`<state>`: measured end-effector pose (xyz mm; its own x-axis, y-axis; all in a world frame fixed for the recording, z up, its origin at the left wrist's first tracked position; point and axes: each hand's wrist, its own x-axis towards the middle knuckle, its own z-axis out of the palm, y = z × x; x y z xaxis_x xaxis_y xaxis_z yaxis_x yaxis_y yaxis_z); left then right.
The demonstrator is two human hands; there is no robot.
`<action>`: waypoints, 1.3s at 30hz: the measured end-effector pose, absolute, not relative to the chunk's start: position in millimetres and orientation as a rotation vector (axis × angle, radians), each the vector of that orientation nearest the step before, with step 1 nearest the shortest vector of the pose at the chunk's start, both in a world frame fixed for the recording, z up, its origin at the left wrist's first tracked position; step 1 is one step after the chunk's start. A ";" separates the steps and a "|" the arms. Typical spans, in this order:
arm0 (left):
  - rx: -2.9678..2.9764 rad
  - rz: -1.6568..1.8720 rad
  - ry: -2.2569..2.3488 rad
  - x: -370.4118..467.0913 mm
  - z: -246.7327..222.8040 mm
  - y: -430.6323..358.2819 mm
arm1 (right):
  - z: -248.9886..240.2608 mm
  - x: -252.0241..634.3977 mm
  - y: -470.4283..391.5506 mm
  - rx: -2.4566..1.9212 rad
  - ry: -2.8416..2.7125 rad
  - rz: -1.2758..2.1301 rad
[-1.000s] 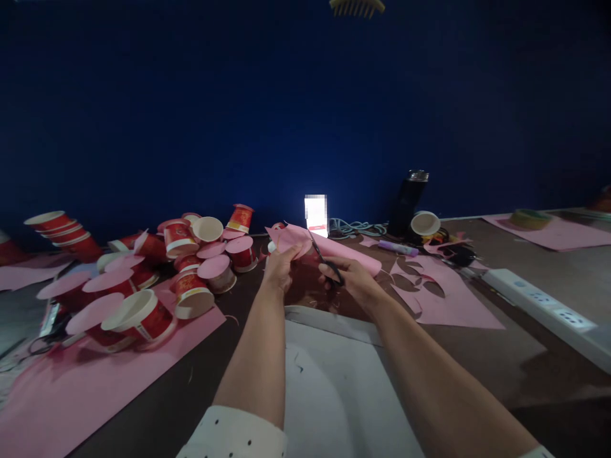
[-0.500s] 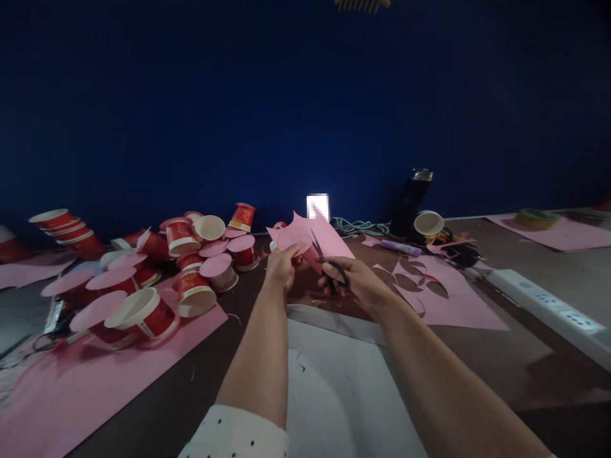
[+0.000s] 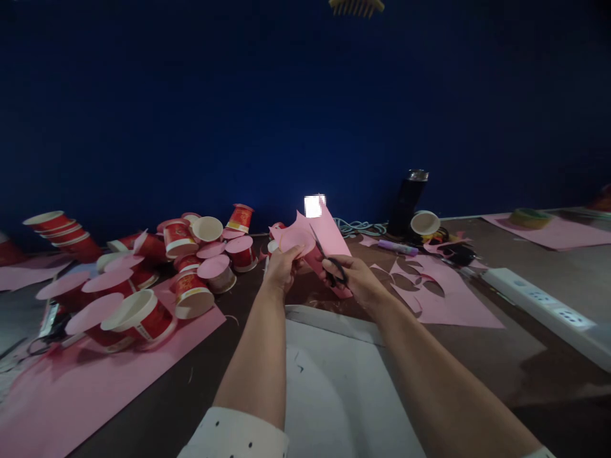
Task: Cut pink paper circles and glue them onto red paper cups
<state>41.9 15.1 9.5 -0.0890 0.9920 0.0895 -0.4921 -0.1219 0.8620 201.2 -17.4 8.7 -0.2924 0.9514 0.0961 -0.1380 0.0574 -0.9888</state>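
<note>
Red cups (image 3: pixel 143 273) crowd the left; white sheet (image 3: pixel 334 381) lies open.

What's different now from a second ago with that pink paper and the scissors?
The pink paper has swung from lying flat toward the right to standing nearly upright, turned by the left hand. The right hand keeps the scissors at its edge. The cups and pink scraps have not moved.

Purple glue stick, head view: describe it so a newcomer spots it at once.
Start at the tall black flask standing against the blue wall on the right half of the table. Just in front of its base, left of the white-lined cup lying on its side, the purple glue stick lies flat. It is the only purple thing among pink paper scraps.
</note>
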 end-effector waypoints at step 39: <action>0.833 1.529 0.736 40.2 10.2 17.0 | 5.5 204.4 -14.0 -0.954 -1.359 1.293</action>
